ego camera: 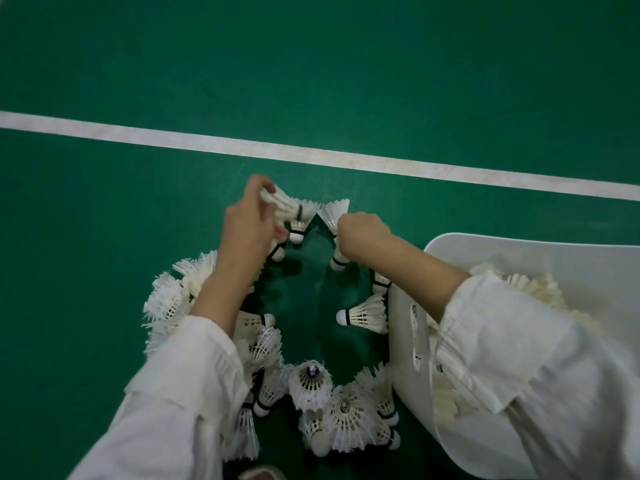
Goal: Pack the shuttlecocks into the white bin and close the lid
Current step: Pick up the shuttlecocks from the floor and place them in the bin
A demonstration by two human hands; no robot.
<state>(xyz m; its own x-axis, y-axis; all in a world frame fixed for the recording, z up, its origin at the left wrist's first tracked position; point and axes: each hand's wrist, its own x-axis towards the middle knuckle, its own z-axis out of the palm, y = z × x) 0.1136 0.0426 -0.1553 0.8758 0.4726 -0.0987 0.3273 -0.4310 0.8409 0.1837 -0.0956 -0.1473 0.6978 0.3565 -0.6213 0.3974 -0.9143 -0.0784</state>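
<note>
We look down at a green court floor crossed by a white line, where white feather shuttlecocks lie in a loose ring. Both hands work at the far end of the ring. The left hand has its fingers curled round a short stack of nested shuttlecocks, feathers fanning out to the right. The right hand is a closed fist round a single shuttlecock. Its long axis runs away from us, with the feathers beyond the knuckles and the cork pointing back toward us below the fist. The bin stands on the floor to the right of the ring, touching its right edge. Its top is open and there are already shuttlecocks inside. The bin's opening lies to the right of both hands and nearer to us, so the right hand is much the closer one, and its forearm already crosses above the bin's near wall. We judge that the right hand need only draw back and right to drop its catch in, whereas the left hand must carry its stack across the ring.
</note>
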